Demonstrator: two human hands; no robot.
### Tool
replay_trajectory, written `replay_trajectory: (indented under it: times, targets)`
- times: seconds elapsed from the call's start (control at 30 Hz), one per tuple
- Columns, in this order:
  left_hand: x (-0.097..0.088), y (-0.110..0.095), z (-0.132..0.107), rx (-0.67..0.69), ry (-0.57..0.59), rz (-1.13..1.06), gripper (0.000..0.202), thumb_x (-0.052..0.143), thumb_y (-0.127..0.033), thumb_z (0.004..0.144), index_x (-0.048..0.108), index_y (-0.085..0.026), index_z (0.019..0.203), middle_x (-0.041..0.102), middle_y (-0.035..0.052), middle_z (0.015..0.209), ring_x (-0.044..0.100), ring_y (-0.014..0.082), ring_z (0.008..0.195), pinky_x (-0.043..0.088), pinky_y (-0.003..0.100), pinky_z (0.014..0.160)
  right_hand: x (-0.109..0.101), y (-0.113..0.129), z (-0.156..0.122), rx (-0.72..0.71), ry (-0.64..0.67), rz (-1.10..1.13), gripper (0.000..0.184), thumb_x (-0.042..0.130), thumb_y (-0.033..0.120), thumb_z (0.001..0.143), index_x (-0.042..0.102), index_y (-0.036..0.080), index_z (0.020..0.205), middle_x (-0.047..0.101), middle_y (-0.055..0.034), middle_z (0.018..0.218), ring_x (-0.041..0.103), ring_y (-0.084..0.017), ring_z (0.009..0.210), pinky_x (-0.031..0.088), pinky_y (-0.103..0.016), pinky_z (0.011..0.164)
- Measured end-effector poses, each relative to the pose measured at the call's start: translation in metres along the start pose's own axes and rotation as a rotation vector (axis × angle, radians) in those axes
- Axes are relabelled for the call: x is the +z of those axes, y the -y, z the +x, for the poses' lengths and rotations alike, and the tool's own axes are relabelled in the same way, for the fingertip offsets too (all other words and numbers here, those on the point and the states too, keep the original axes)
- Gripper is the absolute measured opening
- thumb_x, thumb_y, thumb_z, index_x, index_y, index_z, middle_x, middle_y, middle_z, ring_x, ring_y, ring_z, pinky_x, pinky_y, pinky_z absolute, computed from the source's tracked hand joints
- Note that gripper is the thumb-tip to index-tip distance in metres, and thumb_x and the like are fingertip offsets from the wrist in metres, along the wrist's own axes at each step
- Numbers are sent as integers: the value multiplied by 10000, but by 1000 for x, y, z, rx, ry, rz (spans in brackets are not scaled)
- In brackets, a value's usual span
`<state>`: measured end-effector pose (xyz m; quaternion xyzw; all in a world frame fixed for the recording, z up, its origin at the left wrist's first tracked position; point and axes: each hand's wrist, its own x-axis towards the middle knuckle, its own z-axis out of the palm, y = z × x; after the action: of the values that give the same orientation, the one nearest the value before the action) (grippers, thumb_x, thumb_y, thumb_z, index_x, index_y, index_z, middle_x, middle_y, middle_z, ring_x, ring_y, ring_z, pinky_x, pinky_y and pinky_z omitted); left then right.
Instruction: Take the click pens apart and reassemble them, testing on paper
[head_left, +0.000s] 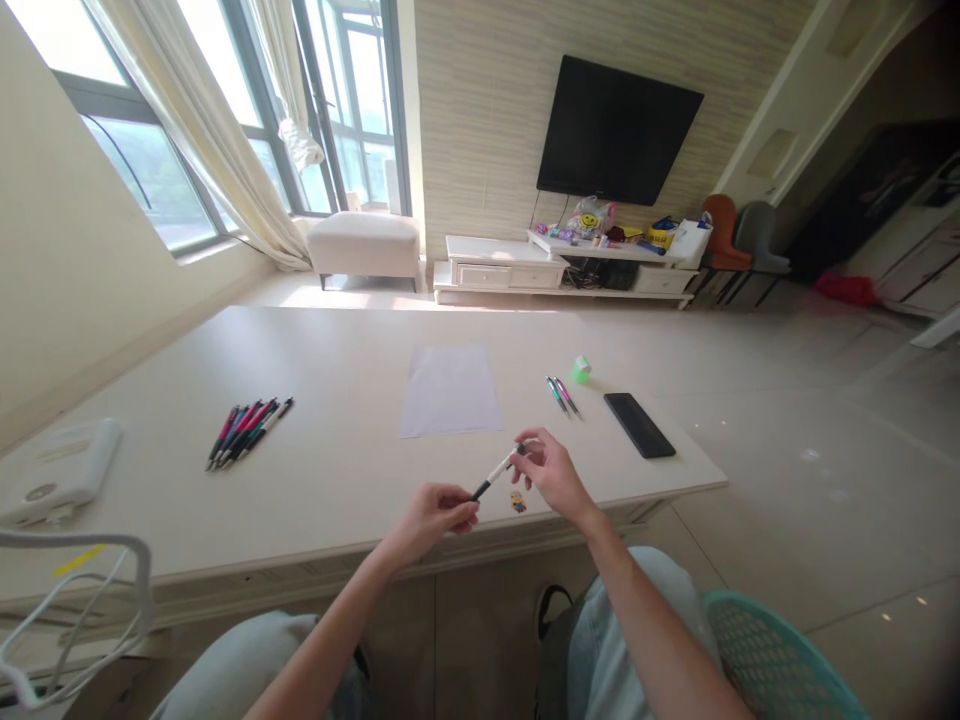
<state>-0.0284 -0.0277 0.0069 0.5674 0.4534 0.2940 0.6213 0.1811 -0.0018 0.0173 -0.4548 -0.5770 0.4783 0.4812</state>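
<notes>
A white pen with a black grip is held between my two hands above the table's front edge. My left hand pinches its black lower end. The fingers of my right hand close around its dark upper end. Just below my right hand lies a small yellow and blue cartoon figure. Beyond the hands, a blank white sheet of paper rests flat on the table. Two pens lie side by side to the right of the paper.
A bunch of several pens lies on the left of the white table. To the right are a black phone and a small green container. A white power strip with cables sits at far left; a teal basket stands beside my leg.
</notes>
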Motion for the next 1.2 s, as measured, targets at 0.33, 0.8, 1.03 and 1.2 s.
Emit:
replay_trajectory:
  times: [0.33, 0.8, 1.03, 1.2]
  targets:
    - [-15, -18, 15, 28, -226, -126, 493, 709, -443, 652, 651, -126, 1025, 693, 74, 820, 630, 163, 718, 515, 312, 728, -47, -16, 19, -105, 7, -572, 174, 630, 337, 745, 721, 196, 792, 698, -51, 745, 612, -184, 681, 456, -293, 648]
    - [-30, -8, 14, 18, -309, -103, 497, 681, -417, 684, 597, -133, 1083, 671, 78, 841, 626, 177, 728, 487, 295, 683, -77, -71, 99, 136, -595, -1083, 215, 546, 281, 792, 686, 162, 904, 653, -123, 915, 591, -225, 861, 400, -285, 730]
    - [-37, -10, 3, 12, -302, -86, 486, 663, -414, 703, 590, -134, 1094, 672, 89, 860, 622, 188, 751, 483, 311, 702, -78, -74, 104, 106, -647, -935, 174, 584, 300, 741, 655, 160, 815, 674, -106, 848, 594, -227, 815, 411, -296, 730]
    - [-37, -11, 1, 24, -306, -104, 472, 661, -420, 704, 601, -138, 1078, 676, 92, 861, 627, 191, 755, 486, 314, 703, -84, -59, 110, -23, -740, -553, 313, 510, 406, 791, 631, 129, 873, 654, -102, 794, 587, -183, 712, 435, -285, 665]
